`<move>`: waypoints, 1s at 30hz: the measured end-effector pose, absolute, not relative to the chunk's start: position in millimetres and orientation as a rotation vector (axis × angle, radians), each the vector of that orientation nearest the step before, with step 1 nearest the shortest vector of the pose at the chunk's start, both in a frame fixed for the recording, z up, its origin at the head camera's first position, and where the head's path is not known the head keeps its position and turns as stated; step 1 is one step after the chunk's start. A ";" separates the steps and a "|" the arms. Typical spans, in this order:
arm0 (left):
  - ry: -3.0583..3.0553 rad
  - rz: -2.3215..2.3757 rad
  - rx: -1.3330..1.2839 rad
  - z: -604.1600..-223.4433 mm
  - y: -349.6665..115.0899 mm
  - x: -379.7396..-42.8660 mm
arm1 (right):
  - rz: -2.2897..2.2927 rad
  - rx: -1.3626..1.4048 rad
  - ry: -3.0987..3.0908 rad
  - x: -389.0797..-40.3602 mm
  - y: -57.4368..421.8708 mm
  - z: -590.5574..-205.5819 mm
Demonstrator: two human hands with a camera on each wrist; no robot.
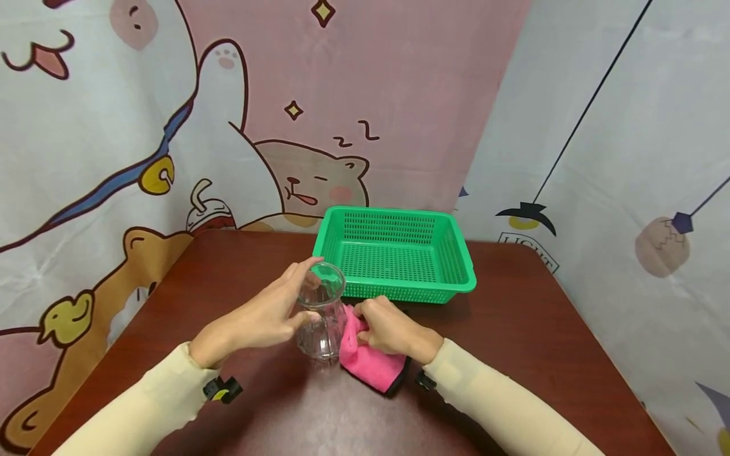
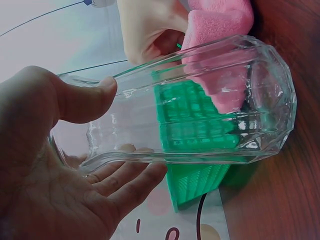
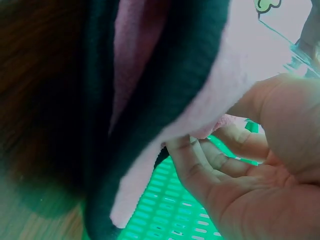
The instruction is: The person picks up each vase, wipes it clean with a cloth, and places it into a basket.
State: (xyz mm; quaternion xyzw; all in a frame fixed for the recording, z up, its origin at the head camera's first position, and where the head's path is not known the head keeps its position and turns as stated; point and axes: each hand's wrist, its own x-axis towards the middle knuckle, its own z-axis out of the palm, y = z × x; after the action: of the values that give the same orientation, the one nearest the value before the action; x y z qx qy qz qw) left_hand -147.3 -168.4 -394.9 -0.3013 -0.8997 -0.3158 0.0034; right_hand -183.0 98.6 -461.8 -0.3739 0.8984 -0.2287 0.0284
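A clear, faceted glass vase (image 1: 325, 332) stands upright near the middle of the table, its wide rim facing up. My left hand (image 1: 263, 316) holds it near the neck from the left, thumb on the near side and fingers behind, as the left wrist view shows through the glass (image 2: 145, 112). On the vase's right, my right hand (image 1: 393, 326) pinches a pink cloth (image 1: 373, 364) with a dark edge. The cloth is bunched under the fingers, against the vase's side, and its lower part hangs to the table. In the right wrist view the cloth (image 3: 200, 112) hides part of the fingers.
Right behind the hands sits a green plastic basket (image 1: 393, 288) with perforated walls and nothing inside. The dark brown wooden table (image 1: 513, 354) extends to both sides. A cartoon-printed curtain (image 1: 422, 95) hangs behind it.
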 end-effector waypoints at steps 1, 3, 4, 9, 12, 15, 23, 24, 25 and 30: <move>-2.818 -0.993 -0.945 -394.5 -168.4 -147.5 | -0.706 -1.152 2.777 -182.8 98.7 -461.6; -2.812 -0.998 -0.948 -393.7 -168.1 -147.9 | -0.707 -1.153 2.783 -182.7 98.9 -461.1; -2.809 -1.001 -0.950 -393.7 -167.9 -148.2 | -0.707 -1.154 2.785 -182.5 99.0 -460.7; -2.814 -0.999 -0.951 -394.3 -167.5 -148.5 | -0.727 -1.146 2.759 -181.9 100.1 -461.1; -2.817 -1.001 -0.952 -395.1 -167.6 -148.1 | -0.742 -1.128 2.744 -181.5 101.1 -461.8; -2.821 -1.004 -0.952 -395.4 -167.6 -147.2 | -0.770 -1.109 2.732 -181.0 102.1 -462.0; -2.824 -0.997 -0.942 -395.2 -167.8 -145.6 | -0.841 -1.137 2.753 -180.7 104.4 -464.4; -2.824 -0.994 -0.941 -395.2 -167.9 -145.6 | -0.848 -1.141 2.761 -180.7 104.6 -464.4; -2.822 -0.993 -0.942 -395.2 -167.9 -145.8 | -0.854 -1.142 2.769 -180.4 104.9 -463.9; -2.819 -0.979 -0.945 -394.9 -168.2 -146.6 | -0.873 -1.128 2.806 -180.0 105.4 -461.6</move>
State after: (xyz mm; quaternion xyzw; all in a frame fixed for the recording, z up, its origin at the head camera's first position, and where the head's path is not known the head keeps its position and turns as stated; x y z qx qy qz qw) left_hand -146.6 -168.2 -394.9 -0.3019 -0.9006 -0.3128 0.0054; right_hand -180.0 105.4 -461.6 -0.3584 0.8914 -0.2774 -0.0031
